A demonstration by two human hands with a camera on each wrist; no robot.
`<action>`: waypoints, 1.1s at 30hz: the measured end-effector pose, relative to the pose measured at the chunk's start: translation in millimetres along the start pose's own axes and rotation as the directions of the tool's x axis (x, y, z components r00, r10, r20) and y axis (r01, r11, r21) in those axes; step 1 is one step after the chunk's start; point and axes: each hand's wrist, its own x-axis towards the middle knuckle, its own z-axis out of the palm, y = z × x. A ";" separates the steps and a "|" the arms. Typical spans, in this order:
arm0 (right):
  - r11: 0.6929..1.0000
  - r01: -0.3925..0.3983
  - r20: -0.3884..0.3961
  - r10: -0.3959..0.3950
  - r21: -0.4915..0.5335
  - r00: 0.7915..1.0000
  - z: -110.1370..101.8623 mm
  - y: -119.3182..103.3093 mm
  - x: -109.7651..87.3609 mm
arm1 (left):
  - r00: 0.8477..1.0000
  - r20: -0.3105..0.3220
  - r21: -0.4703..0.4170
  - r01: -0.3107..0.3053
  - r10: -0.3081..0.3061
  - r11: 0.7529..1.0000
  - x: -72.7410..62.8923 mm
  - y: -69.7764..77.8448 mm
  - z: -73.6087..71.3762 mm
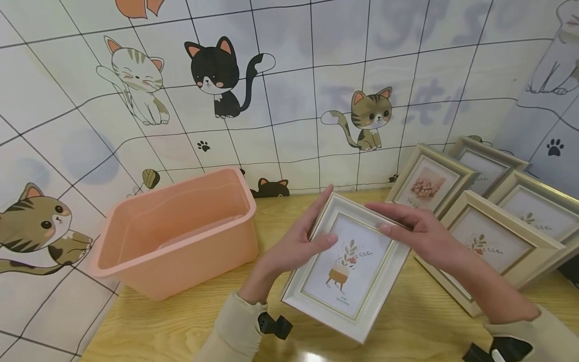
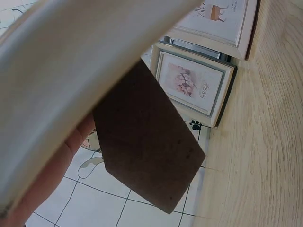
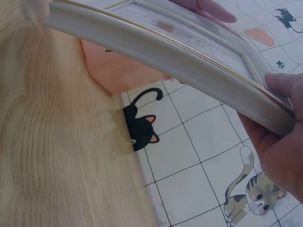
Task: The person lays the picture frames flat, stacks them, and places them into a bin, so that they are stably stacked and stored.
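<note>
Both hands hold a white picture frame [image 1: 348,261] with a gold inner line, tilted above the wooden table. Its print shows a potted plant on legs. My left hand [image 1: 296,246] grips the left edge, thumb on the front and fingers partly hidden. At the upper right corner my right hand [image 1: 425,234] pinches the frame, thumb on the front border. In the left wrist view, a brown stand [image 2: 147,142] juts from behind the held frame. The right wrist view shows the frame's thick white side [image 3: 161,56], with the right hand [image 3: 284,161] around its corner.
A pink plastic tub [image 1: 194,271] stands on the table [image 1: 289,347] at the left. Several picture frames stand close together at the right, among them a pink-flower one [image 1: 427,183] and a cream one [image 1: 493,246]. Behind is a cat-patterned wall covering [image 1: 289,105].
</note>
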 end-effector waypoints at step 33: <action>0.979 -0.194 -0.212 0.178 -0.059 0.961 -0.1 15.7 -11.1 | 0.993 0.093 0.048 0.074 -0.078 0.996 -15.8 -15.0 -14.1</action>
